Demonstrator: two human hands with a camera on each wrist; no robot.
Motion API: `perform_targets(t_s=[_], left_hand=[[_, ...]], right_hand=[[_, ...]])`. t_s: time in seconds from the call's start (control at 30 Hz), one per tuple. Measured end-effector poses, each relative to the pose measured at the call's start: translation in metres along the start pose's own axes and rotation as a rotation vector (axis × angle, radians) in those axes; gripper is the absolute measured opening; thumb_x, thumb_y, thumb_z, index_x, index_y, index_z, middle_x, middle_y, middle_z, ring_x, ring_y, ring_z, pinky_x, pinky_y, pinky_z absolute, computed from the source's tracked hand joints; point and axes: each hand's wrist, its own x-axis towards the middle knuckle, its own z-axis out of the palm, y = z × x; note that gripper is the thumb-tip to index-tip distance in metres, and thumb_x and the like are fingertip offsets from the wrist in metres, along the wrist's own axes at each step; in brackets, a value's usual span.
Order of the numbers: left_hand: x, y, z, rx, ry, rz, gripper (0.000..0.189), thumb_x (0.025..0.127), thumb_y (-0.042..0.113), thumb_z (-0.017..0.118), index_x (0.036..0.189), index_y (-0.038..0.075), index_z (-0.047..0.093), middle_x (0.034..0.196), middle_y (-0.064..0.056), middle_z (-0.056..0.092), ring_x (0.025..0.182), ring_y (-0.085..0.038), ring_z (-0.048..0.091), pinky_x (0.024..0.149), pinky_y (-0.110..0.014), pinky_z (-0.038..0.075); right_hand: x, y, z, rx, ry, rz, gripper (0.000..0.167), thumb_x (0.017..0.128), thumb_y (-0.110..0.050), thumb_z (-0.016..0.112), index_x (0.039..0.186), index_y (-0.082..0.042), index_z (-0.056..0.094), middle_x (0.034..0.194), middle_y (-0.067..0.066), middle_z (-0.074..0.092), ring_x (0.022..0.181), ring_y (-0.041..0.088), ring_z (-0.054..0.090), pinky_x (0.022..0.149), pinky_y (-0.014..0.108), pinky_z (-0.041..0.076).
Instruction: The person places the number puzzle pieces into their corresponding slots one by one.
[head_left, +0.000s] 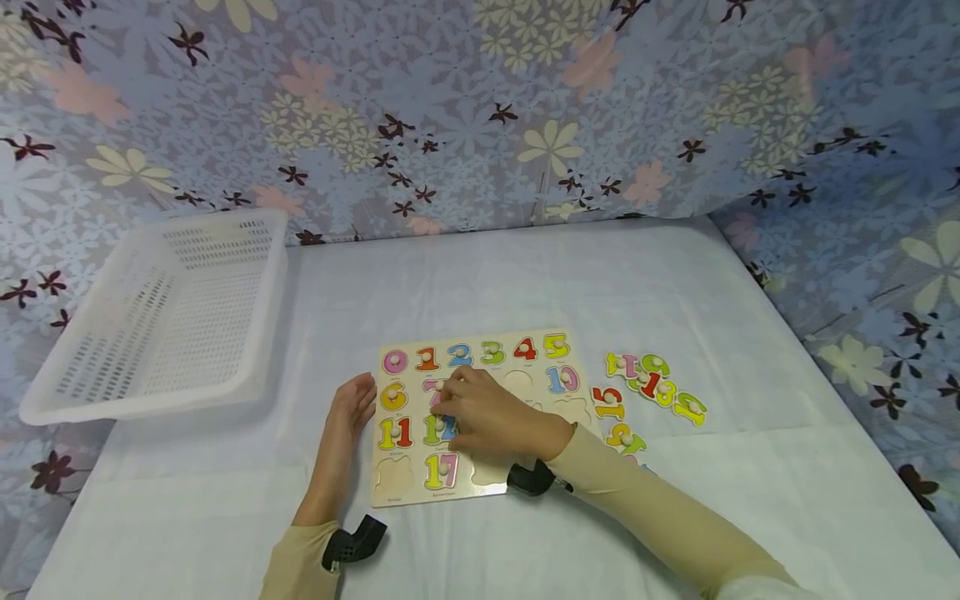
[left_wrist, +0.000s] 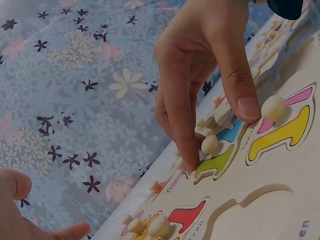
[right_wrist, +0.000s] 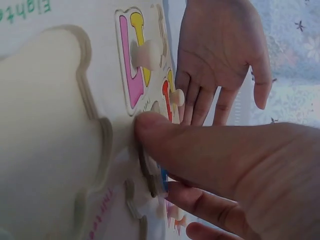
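- head view: a flat, pale wooden number board [head_left: 462,492] lies near both hands, maybe for easy reach. the left hand [head_left: 352,404] is just beside it, fingers loose, holding nothing. bright wooden number pieces [head_left: 660,388] lie to its right.
- left wrist view: the right hand [left_wrist: 197,60] pinches the green-and-blue wooden 12 [left_wrist: 215,163] on the board, maybe to set it straight. small print [left_wrist: 248,136] says "twelve".
- right wrist view: pink print [right_wrist: 102,212] says "thirtee", green print [right_wrist: 25,7] "eighte".

The white cloth-covered worktop [head_left: 465,283] carries a white perforated plastic basket [head_left: 150,410] (left), a rectangular wooden puzzle board [head_left: 393,475] and loose multicoloured numeral pieces [head_left: 660,388].
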Motion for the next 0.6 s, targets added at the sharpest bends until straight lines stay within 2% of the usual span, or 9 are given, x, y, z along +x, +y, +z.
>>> perform_targets(t_s=[0.07, 0.27, 0.47, 0.6], left_hand=[[0.002, -0.004, -0.001, 0.023, -0.013, 0.020, 0.067, 0.101, 0.048, 0.030, 0.149, 0.001, 0.027, 0.154, -0.015, 0.029, 0.139, -0.025, 0.033, 0.112, -0.028, 0.029], [0.001, -0.007, -0.001, -0.007, -0.016, 0.052, 0.076, 0.098, 0.057, 0.036, 0.147, -0.001, 0.029, 0.153, -0.019, 0.029, 0.139, -0.027, 0.033, 0.112, -0.029, 0.029], [0.001, -0.004, -0.001, 0.000, -0.010, 0.023, 0.068, 0.100, 0.050, 0.034, 0.148, 0.002, 0.029, 0.154, -0.015, 0.030, 0.138, -0.024, 0.034, 0.113, -0.032, 0.028], [0.006, -0.002, -0.001, -0.011, -0.009, -0.007, 0.067, 0.101, 0.046, 0.034, 0.148, 0.000, 0.027, 0.155, -0.017, 0.027, 0.140, -0.026, 0.031, 0.114, -0.033, 0.026]], right_hand=[[0.000, 0.000, 0.000, -0.003, -0.001, 0.006, 0.047, 0.080, -0.033, 0.080, 0.121, -0.014, 0.068, 0.113, -0.002, 0.060, 0.117, 0.022, 0.041, 0.103, 0.038, 0.034], [0.000, 0.001, 0.002, 0.064, 0.019, 0.013, 0.040, 0.081, -0.028, 0.078, 0.118, -0.015, 0.069, 0.114, -0.002, 0.061, 0.118, 0.021, 0.042, 0.104, 0.038, 0.034], [-0.004, 0.001, 0.002, 0.125, 0.061, 0.014, 0.033, 0.084, -0.021, 0.075, 0.116, -0.015, 0.070, 0.117, -0.001, 0.062, 0.120, 0.021, 0.043, 0.104, 0.038, 0.034], [-0.018, 0.010, -0.004, 0.150, 0.126, 0.036, 0.032, 0.083, -0.018, 0.075, 0.115, -0.015, 0.070, 0.113, -0.002, 0.063, 0.116, 0.019, 0.045, 0.102, 0.037, 0.037]])
